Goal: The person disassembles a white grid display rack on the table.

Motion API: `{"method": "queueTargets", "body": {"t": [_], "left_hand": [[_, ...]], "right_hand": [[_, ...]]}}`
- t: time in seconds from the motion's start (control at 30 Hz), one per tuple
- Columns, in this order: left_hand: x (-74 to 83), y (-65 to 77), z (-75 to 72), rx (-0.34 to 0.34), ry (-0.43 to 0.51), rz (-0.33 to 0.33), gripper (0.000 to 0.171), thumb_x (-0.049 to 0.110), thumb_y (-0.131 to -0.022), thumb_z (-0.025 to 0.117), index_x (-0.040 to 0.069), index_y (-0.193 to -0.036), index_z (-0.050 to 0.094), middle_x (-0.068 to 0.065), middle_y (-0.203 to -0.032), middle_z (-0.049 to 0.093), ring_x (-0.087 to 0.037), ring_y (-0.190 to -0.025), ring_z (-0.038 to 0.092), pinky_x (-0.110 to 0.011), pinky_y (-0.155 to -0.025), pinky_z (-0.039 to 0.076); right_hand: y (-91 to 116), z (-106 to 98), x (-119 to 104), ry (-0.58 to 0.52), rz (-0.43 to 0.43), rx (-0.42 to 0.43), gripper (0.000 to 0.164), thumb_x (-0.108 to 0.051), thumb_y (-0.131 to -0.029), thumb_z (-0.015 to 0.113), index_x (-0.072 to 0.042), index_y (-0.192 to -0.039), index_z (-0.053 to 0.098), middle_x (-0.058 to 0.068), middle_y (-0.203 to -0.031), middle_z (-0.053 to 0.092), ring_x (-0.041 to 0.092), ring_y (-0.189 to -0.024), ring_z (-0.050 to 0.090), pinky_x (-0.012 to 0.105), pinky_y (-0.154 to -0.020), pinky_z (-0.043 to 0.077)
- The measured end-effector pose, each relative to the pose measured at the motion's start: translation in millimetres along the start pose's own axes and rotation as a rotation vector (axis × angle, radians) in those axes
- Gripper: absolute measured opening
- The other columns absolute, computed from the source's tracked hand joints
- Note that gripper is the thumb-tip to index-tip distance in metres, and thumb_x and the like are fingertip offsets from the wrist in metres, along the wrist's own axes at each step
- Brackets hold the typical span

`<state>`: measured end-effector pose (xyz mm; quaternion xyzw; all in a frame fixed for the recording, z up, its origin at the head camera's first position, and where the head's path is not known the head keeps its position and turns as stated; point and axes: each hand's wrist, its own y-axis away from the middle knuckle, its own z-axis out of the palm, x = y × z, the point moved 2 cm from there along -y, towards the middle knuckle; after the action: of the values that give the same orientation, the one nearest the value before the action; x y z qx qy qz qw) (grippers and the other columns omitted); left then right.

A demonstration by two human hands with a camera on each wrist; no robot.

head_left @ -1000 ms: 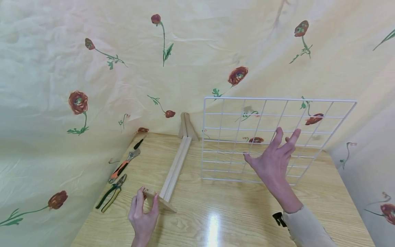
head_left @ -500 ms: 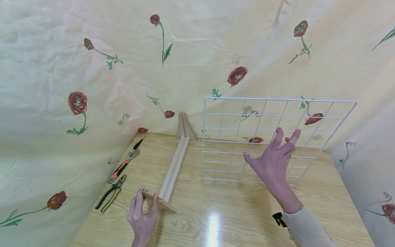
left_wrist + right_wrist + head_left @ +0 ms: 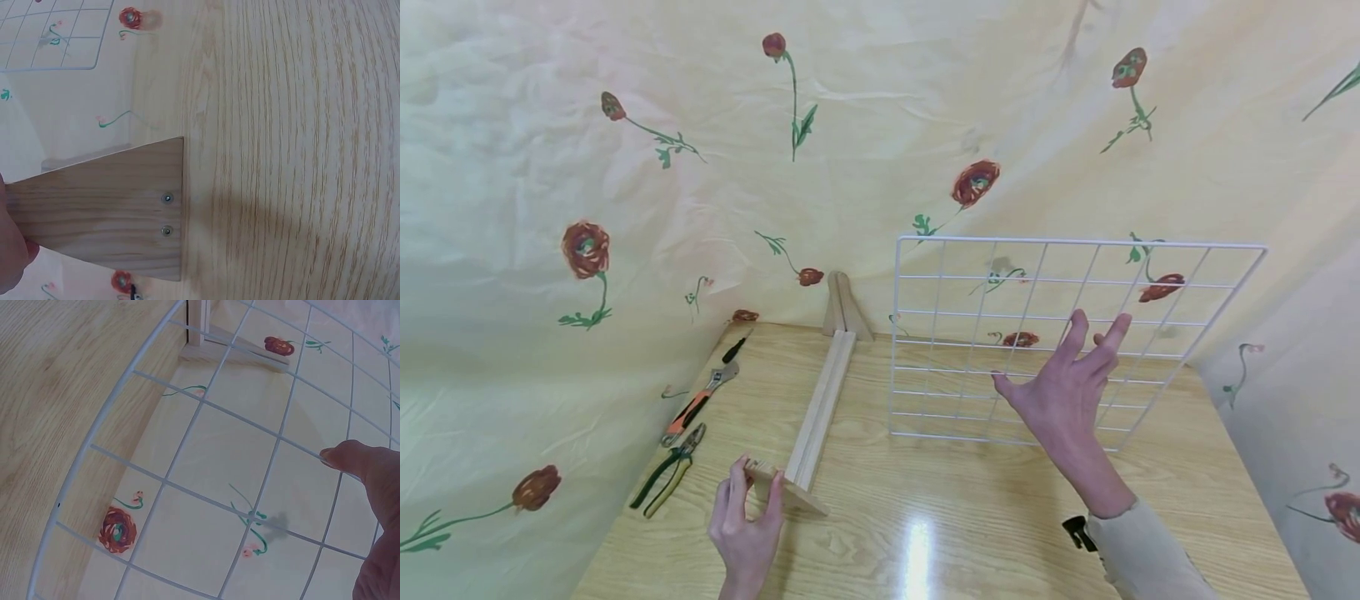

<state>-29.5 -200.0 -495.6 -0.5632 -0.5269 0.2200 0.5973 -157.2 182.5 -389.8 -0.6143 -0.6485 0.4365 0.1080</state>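
Finger and thumb of my left hand (image 3: 745,533) pinch the narrow top of a tapered wooden end piece (image 3: 801,497), nearest me on a wooden stand. Two screws (image 3: 167,198) show low on its outer face in the left wrist view. A grooved double rail (image 3: 822,408) runs back to the matching far end piece (image 3: 847,315). To the right, my right hand (image 3: 1067,408) holds a white wire grid panel (image 3: 1075,242) upright and leaning, its fingers spread at the wires. In the right wrist view the thumb (image 3: 351,456) presses a wire.
Along the left table edge lie a small black-handled tool (image 3: 734,350), an adjustable wrench (image 3: 700,404) with orange handle, and pliers (image 3: 668,472). A small black plastic piece (image 3: 1078,533) is beside the right sleeve (image 3: 1146,550). Flowered cloth (image 3: 880,117) hangs behind the wood-grain table (image 3: 880,550).
The stand's far end has swung slightly left, while the near end stays in my left hand. My right hand and the wire grid panel have kept their place.
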Motion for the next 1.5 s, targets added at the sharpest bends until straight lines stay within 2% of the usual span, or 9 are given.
{"method": "queueTargets", "body": {"t": [0.3,0.43,0.7,0.9,1.2,1.3,1.43,1.5], "left_hand": [[-0.8,1.6,1.3,0.004,-0.002,-0.018,0.056,0.041,-0.094,0.07,-0.015,-0.101,0.067,-0.023,-0.075,0.064,-0.032,-0.057,0.063,-0.025,-0.051,0.055],[-1.5,2.2,2.3,0.011,0.004,-0.023,0.055,0.04,-0.094,0.07,-0.014,-0.102,0.068,-0.023,-0.076,0.064,-0.033,-0.058,0.063,-0.023,-0.054,0.055],[-3.2,3.5,5.4,0.012,-0.007,-0.027,0.055,0.04,-0.094,0.07,-0.013,-0.105,0.068,-0.021,-0.076,0.064,-0.033,-0.059,0.063,-0.031,-0.049,0.053],[-4.0,4.1,7.0,0.008,-0.003,-0.037,0.054,0.04,-0.093,0.071,-0.013,-0.107,0.068,-0.021,-0.077,0.064,-0.031,-0.06,0.063,-0.028,-0.051,0.053],[-3.8,2.8,9.8,-0.008,0.009,-0.05,0.054,0.038,-0.093,0.072,-0.013,-0.11,0.068,-0.021,-0.078,0.064,-0.031,-0.061,0.063,-0.022,-0.056,0.054],[-3.0,2.1,11.0,-0.007,0.007,-0.054,0.054,0.038,-0.093,0.072,-0.013,-0.111,0.067,-0.021,-0.079,0.065,-0.032,-0.061,0.063,-0.026,-0.055,0.055],[-2.4,1.8,13.0,0.004,0.013,-0.059,0.054,0.037,-0.093,0.072,-0.014,-0.111,0.068,-0.022,-0.079,0.065,-0.032,-0.061,0.063,-0.019,-0.06,0.054],[-2.2,2.0,14.3,0.012,0.025,-0.061,0.054,0.037,-0.093,0.072,-0.014,-0.11,0.068,-0.022,-0.079,0.065,-0.033,-0.062,0.063,-0.012,-0.066,0.052]], "right_hand": [[1.5,-0.4,1.3,-0.012,0.041,-0.021,0.134,-0.028,-0.051,0.1,-0.003,-0.15,0.013,0.03,-0.157,-0.012,0.055,-0.121,0.027,0.064,-0.065,0.043],[2.8,-0.6,1.9,-0.023,0.057,-0.041,0.134,-0.025,-0.052,0.1,-0.003,-0.151,0.012,0.028,-0.158,-0.016,0.055,-0.123,0.025,0.064,-0.068,0.042],[4.9,-1.0,3.9,-0.012,0.087,-0.082,0.134,-0.024,-0.052,0.1,-0.002,-0.151,0.011,0.03,-0.157,-0.017,0.056,-0.123,0.025,0.066,-0.07,0.042],[7.1,-1.3,5.5,0.005,0.117,-0.111,0.135,-0.026,-0.051,0.101,-0.003,-0.15,0.011,0.028,-0.158,-0.017,0.056,-0.121,0.027,0.063,-0.066,0.042],[11.7,-0.4,9.6,0.02,0.128,-0.129,0.134,-0.026,-0.052,0.1,-0.005,-0.149,0.01,0.026,-0.158,-0.019,0.058,-0.122,0.026,0.064,-0.063,0.042],[12.1,0.0,10.0,0.02,0.153,-0.154,0.135,-0.026,-0.053,0.1,-0.006,-0.15,0.009,0.026,-0.158,-0.019,0.059,-0.122,0.026,0.066,-0.066,0.042],[12.7,0.4,10.0,0.032,0.187,-0.186,0.136,-0.027,-0.052,0.1,-0.006,-0.151,0.009,0.027,-0.159,-0.019,0.061,-0.118,0.027,0.065,-0.065,0.042],[13.2,0.5,9.8,0.033,0.205,-0.209,0.135,-0.028,-0.053,0.1,-0.007,-0.151,0.008,0.026,-0.159,-0.019,0.06,-0.117,0.027,0.064,-0.064,0.041]]}}
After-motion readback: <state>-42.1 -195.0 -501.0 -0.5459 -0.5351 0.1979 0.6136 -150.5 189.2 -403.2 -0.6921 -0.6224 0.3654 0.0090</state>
